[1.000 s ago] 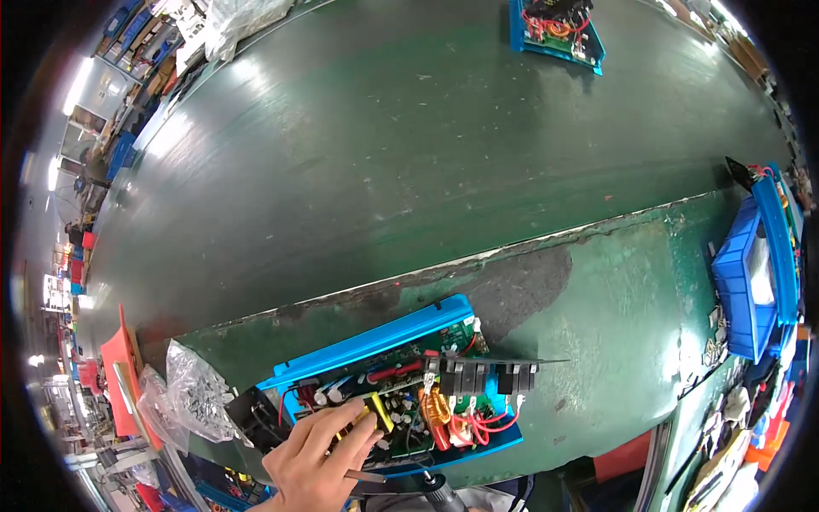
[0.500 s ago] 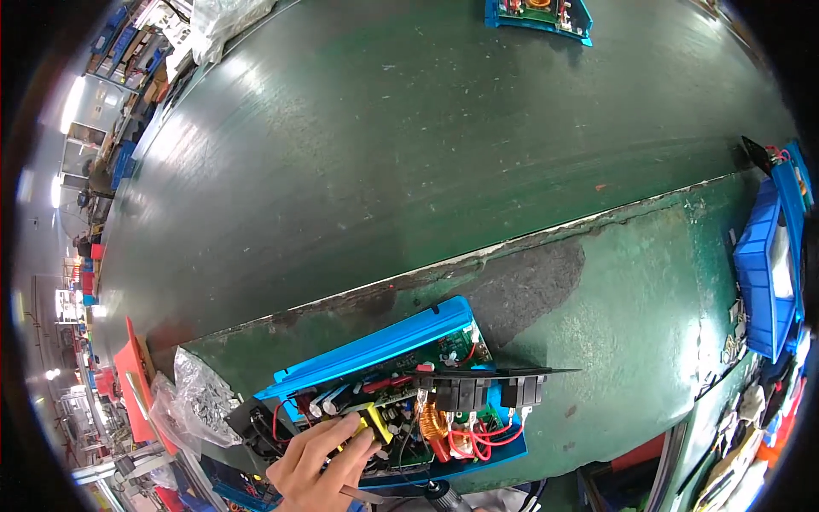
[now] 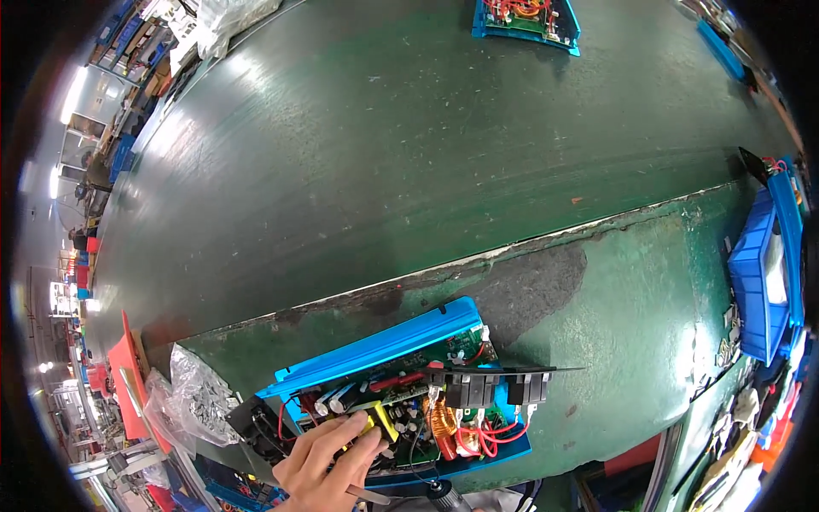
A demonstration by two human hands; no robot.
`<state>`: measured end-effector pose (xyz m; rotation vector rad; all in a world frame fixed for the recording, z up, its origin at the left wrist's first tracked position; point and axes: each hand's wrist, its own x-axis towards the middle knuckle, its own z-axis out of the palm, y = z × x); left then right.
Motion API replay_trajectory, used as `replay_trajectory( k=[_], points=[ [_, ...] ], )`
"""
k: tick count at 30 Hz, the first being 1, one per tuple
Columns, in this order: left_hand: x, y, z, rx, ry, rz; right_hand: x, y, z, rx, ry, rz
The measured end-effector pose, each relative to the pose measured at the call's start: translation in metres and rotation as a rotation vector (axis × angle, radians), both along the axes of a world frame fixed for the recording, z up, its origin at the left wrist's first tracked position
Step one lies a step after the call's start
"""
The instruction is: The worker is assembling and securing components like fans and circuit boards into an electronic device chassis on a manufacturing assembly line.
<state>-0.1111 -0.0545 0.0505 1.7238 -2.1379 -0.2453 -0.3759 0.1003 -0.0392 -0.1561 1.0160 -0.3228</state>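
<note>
An open electronics unit (image 3: 380,350) with a light-blue metal shell lies near me, its circuit boards, copper coil, red wires and black sockets exposed. My left hand (image 3: 328,469) reaches in from the lower edge. Its fingers are bent and close around a yellow-wrapped transformer (image 3: 382,421) on the board, partly covering it. A thin metal strip or shaft (image 3: 368,495) sticks out from beside the palm; whether the hand holds it, I cannot tell. At the bottom edge shows the black tip of a tool, probably a screwdriver (image 3: 445,495). My right hand is out of sight.
A clear plastic bag of small metal parts (image 3: 200,401) lies left of the unit, next to an orange-red panel (image 3: 135,384). A blue plastic bin (image 3: 755,282) stands at the right. Another blue-shelled unit (image 3: 527,34) sits far off on the dark green surface (image 3: 409,162).
The view has shifted slightly. The far blue unit shows more fully, and a blue piece has come into sight at the far right. My left hand stays on the yellow transformer.
</note>
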Motion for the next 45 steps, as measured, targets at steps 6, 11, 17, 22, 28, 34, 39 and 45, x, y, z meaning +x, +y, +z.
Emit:
replay_trajectory(
  k=[6,11,17,22,28,34,39,45],
  points=[
    [0.004,0.012,-0.007,0.070,-0.088,0.062,-0.004,-0.006,0.003,-0.222,-0.031,0.125],
    [0.017,0.007,0.005,0.196,-0.023,-0.094,-0.023,0.032,-0.013,-0.383,0.103,0.343],
    [0.019,0.032,-0.002,0.202,-0.060,-0.096,-0.014,0.014,-0.012,-0.388,0.003,0.354],
    [0.006,0.044,-0.008,0.196,-0.093,-0.107,-0.013,0.009,-0.005,-0.299,-0.056,0.238],
    [-0.003,0.048,-0.019,0.102,-0.074,-0.108,-0.010,0.021,-0.002,-0.175,0.039,0.210],
    [-0.008,0.048,-0.017,0.115,-0.100,-0.092,-0.003,0.007,0.008,-0.316,0.115,0.315],
    [-0.003,0.046,-0.021,0.108,-0.071,-0.185,-0.004,0.011,-0.002,-0.127,-0.061,0.239],
    [-0.003,0.044,-0.009,0.125,-0.099,-0.116,-0.007,0.011,-0.003,0.009,-0.264,0.075]
  ],
)
